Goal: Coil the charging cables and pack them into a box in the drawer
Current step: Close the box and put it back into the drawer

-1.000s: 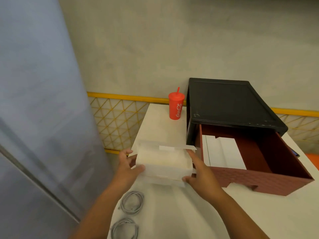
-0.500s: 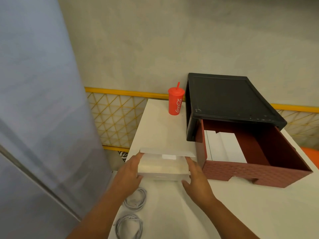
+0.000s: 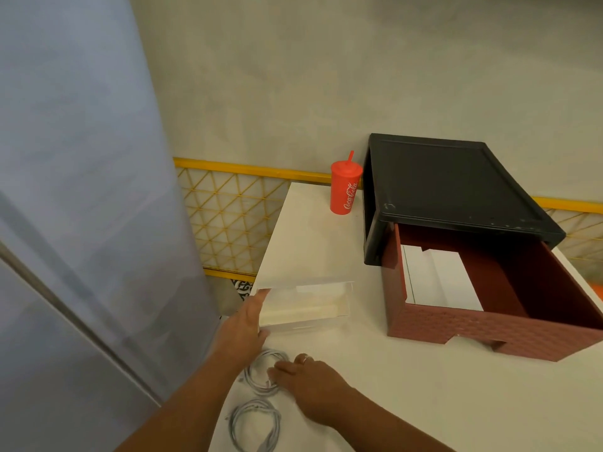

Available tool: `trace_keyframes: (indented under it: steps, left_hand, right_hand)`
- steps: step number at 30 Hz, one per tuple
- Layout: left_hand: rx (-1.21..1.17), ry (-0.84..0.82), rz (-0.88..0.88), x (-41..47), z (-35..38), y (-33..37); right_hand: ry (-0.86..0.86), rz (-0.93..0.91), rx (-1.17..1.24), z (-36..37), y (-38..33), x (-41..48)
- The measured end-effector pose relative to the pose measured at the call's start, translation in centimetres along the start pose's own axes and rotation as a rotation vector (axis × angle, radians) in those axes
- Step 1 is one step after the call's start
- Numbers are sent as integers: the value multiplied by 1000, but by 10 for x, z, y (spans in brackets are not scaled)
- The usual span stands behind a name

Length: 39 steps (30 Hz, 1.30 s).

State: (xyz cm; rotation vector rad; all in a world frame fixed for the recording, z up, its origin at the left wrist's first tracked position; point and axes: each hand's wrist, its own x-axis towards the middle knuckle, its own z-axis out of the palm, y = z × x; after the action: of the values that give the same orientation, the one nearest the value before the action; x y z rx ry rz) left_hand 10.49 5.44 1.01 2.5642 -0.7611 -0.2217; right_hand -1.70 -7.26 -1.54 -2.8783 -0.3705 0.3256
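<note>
packing step: left hand (image 3: pixel 243 324) lies flat against the open box (image 3: pixel 306 308) on the counter (image 3: pixel 424 402). right hand (image 3: pixel 313 386), fingers loose, touches a coil (image 3: pixel 255 377). next, i judge: pinch the coil and lift it into the box.

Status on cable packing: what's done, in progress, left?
Done: both cables lie coiled, far coil and near coil; drawer open; box open on the table. In hand: left hand touches the box, right hand on the far coil, grip unclear. Left: both coils into the box, box into the drawer.
</note>
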Motion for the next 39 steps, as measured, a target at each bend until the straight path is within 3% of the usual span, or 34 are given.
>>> trace_keyframes:
  steps: [8, 11, 18, 23, 27, 39]
  left_hand:
    - [-50, -23, -4, 3, 5, -7]
    - [-54, -25, 7, 4, 6, -10]
    - [-64, -1, 37, 7, 7, -11]
    - [-22, -1, 14, 2, 6, -7]
    - [-13, 6, 5, -1, 4, -4]
    - [-26, -15, 8, -6, 1, 2]
  right_hand:
    - [32, -25, -234, 8, 22, -3]
    - [3, 74, -102, -6, 29, -11]
    - [237, 77, 305, -64, 37, -27]
    - [364, 158, 314, -90, 52, -23]
    - [296, 304, 211, -88, 63, -21]
    - [159, 522, 80, -59, 61, 2]
